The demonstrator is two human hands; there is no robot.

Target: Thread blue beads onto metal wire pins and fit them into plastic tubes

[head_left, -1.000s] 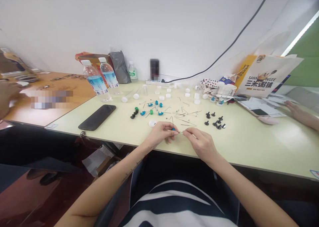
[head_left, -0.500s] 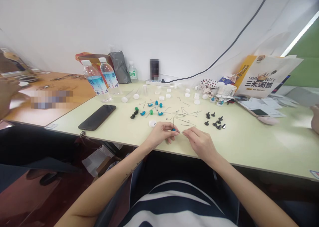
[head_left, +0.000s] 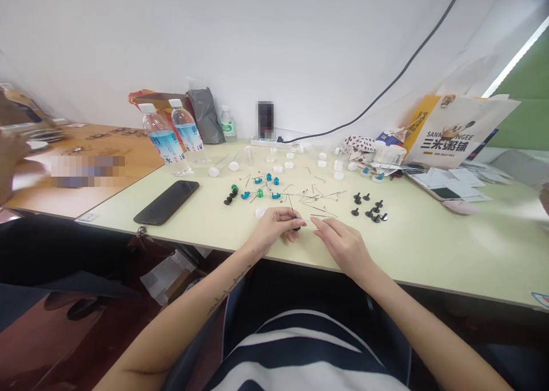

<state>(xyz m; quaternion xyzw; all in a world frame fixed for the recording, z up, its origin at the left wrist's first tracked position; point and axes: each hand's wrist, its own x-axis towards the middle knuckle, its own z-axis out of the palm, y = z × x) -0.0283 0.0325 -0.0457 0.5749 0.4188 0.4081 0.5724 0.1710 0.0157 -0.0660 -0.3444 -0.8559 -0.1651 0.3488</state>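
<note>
My left hand (head_left: 277,226) is closed above the table's front edge, pinching a small dark round piece (head_left: 296,224) between thumb and fingers. From that piece a thin dark wire (head_left: 291,204) sticks up and slightly left. Just to the right, my right hand (head_left: 342,241) is closed in a pinch on a thin metal rod (head_left: 309,220), whose tip points at the piece; most of the rod is hidden by the fingers. Beyond my hands lie loose thin metal rods (head_left: 326,196), some bent, small blue fittings (head_left: 276,181) and a green fitting (head_left: 259,193).
Several black thumbscrew-like pieces (head_left: 376,211) lie to the right. White caps (head_left: 289,164) and clear tubes (head_left: 221,163) stand farther back. At left are a black phone (head_left: 167,202) and water bottles (head_left: 166,142). A paper bag (head_left: 461,131) stands at the back right. Another person's hand (head_left: 12,156) shows far left.
My left hand has turned a little, so the piece shows its dark round side and the wire leans left. My right fingers have shifted slightly up and left.
</note>
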